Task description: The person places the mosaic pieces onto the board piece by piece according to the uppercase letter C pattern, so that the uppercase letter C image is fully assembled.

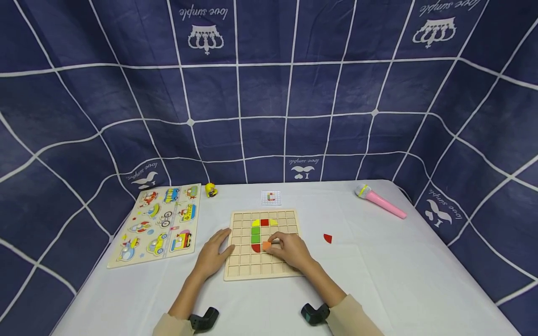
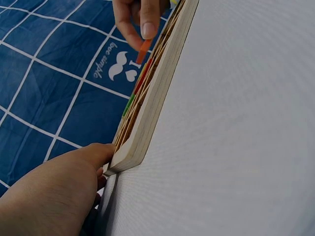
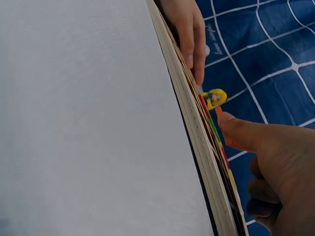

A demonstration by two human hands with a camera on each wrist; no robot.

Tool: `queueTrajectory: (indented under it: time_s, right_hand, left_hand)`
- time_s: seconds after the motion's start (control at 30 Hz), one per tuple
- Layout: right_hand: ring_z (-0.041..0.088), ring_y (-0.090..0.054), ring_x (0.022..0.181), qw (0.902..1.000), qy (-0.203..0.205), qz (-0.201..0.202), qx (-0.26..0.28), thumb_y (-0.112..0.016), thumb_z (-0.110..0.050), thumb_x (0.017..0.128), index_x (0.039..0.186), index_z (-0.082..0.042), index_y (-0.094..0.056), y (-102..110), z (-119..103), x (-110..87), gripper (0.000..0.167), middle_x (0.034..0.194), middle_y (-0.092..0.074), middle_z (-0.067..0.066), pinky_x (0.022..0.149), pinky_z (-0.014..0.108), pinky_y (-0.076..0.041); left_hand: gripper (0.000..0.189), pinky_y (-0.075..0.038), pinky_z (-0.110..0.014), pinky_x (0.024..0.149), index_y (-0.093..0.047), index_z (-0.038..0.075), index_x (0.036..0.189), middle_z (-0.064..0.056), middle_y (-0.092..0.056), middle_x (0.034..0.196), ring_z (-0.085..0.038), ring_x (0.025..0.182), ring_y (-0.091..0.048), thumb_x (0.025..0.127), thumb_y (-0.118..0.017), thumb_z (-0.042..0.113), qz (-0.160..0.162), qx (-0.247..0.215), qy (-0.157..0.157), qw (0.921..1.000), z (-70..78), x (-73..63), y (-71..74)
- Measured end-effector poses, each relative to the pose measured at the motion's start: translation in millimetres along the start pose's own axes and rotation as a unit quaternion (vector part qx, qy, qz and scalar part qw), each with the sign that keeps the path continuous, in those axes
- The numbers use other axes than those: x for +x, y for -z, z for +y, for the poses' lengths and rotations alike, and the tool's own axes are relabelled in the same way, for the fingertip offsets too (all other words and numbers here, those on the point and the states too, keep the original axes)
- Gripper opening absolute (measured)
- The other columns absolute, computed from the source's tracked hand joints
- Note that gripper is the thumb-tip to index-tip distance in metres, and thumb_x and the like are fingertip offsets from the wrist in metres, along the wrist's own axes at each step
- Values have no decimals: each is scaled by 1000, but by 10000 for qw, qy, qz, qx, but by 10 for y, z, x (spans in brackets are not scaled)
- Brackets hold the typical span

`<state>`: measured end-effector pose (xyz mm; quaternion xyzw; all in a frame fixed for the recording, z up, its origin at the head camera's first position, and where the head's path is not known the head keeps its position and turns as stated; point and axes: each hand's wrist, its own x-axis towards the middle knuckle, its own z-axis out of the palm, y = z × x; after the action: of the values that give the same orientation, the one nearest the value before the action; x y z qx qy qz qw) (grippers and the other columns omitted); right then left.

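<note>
A wooden grid board [image 1: 239, 269] lies on the white table. My left hand [image 1: 213, 254] rests along its left edge, fingers extended, with the thumb [image 2: 101, 151] on the near corner in the left wrist view. Between thumb and fingers my right hand [image 1: 292, 250] pinches an orange square tile [image 1: 266, 245], held tilted close over the grid. Left of that tile sits a red quarter-round tile [image 1: 256, 248], with two green squares [image 1: 255, 234] above it. Along the top are a red square [image 1: 264, 222] and yellow tiles [image 1: 273, 222] on either side.
A loose red quarter-round tile [image 1: 328, 238] lies right of the board. Behind the board is a small pattern card [image 1: 271, 198]. A vehicle puzzle board [image 1: 143, 255] and a yellow figurine [image 1: 211, 189] stand left; a pink toy microphone [image 1: 384, 203] lies right. Dark blue cloth [image 1: 269, 93] surrounds the table.
</note>
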<state>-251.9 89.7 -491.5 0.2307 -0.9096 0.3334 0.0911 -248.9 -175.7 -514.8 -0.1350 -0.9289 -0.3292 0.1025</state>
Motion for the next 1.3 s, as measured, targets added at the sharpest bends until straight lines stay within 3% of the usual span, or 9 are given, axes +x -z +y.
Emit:
queueTrajectory:
  time_s: [0.4,0.7,0.97,1.3]
  right_hand:
    - [3,-33,45,9998,-12,-62,-184,-74,-36,77,96,-18,-69,-54,8,6,27,48,-39,-12,42,20,-29]
    - [2,-33,45,9997,7,-64,-239,-74,-38,76,99,-19,-69,-10,27,-20,30,49,-39,-12,41,20,-28]
    - [2,-28,43,9991,-410,29,-116,-76,-34,75,100,-20,-68,301,212,-132,29,48,-36,-10,39,19,-24]
    - [5,-31,45,9921,-831,780,-517,-79,-28,72,98,-15,-70,793,733,-411,30,52,-39,-8,41,22,-27]
  left_hand:
    - [55,-26,-51,106,-44,4,136,-14,-42,139,-33,131,-33,89,-62,27,-57,28,123,9999,14,3,-5]
    - [55,-27,-51,105,-45,3,135,-15,-43,138,-34,130,-34,88,-62,26,14,35,27,10000,2,7,-12]
    - [56,-26,-51,106,-44,3,136,-15,-42,139,-33,131,-33,88,-63,27,-61,32,44,10000,13,10,-5]
    - [55,-26,-51,105,-45,3,135,-15,-43,138,-33,130,-33,88,-62,26,19,38,26,10000,-5,0,-11]
